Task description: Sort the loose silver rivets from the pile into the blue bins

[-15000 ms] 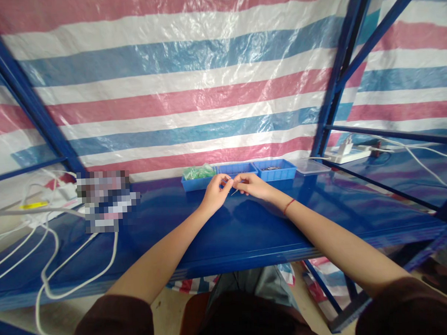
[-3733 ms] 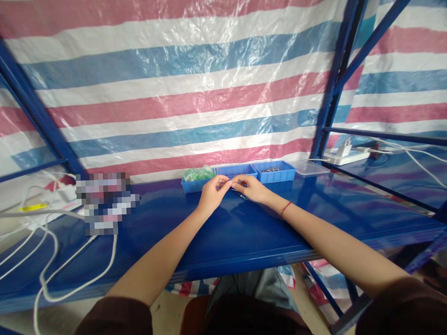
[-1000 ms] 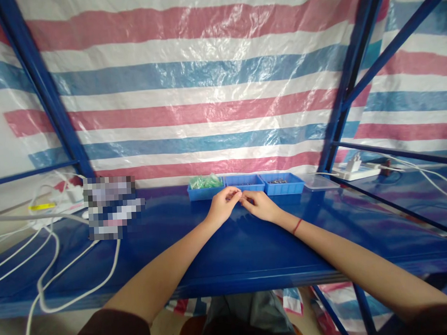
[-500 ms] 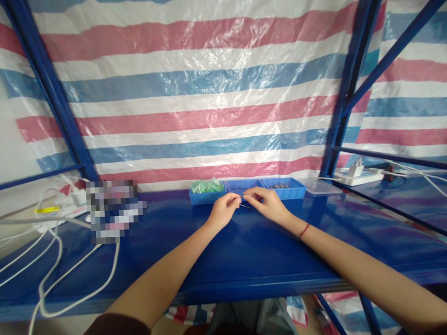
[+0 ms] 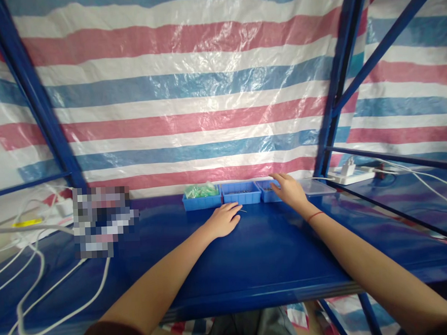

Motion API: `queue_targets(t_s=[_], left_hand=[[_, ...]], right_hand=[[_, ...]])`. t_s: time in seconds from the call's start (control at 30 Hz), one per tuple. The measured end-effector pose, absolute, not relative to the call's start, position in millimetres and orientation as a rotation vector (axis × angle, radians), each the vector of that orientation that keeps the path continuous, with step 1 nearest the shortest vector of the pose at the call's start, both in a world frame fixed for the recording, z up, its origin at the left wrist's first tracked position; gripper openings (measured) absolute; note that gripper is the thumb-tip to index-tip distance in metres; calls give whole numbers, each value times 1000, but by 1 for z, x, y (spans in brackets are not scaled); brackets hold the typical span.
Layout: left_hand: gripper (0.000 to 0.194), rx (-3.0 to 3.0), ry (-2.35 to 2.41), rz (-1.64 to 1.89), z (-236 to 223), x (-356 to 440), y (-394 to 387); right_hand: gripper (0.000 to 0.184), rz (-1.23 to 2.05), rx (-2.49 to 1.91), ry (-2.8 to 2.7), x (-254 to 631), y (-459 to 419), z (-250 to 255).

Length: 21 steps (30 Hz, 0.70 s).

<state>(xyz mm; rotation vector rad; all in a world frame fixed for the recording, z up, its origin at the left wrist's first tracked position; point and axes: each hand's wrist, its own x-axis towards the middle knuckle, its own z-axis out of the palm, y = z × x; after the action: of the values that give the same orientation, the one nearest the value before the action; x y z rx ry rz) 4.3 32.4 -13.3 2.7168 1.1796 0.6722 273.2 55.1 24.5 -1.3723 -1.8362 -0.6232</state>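
Head view: mid-frame, the spread left hand (image 5: 226,220) is lying beside a thin metallic rod (image 5: 243,211). Right of centre, the spread right hand (image 5: 289,190) is overhanging a blue plastic bin (image 5: 268,197).

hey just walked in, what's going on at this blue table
A person is working with both hands at the blue table. The left hand is low over the tabletop, a thin piece showing by its fingertips; whether it is gripped is unclear. The right hand, fingers spread, is at the right bin, partly hiding it. The middle bin holds small pieces, and the left bin holds green plastic.
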Motion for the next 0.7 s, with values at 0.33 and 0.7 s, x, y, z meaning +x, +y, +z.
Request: queue_targets(t_s=[0.33, 0.7], left_hand=[[25, 2662, 1088, 844, -6, 5, 30], [18, 1754, 1046, 1202, -8, 10, 22]], right_hand=[[22, -265, -1111, -2142, 220, 30, 26], [30, 736, -898, -1936, 193, 33, 1]])
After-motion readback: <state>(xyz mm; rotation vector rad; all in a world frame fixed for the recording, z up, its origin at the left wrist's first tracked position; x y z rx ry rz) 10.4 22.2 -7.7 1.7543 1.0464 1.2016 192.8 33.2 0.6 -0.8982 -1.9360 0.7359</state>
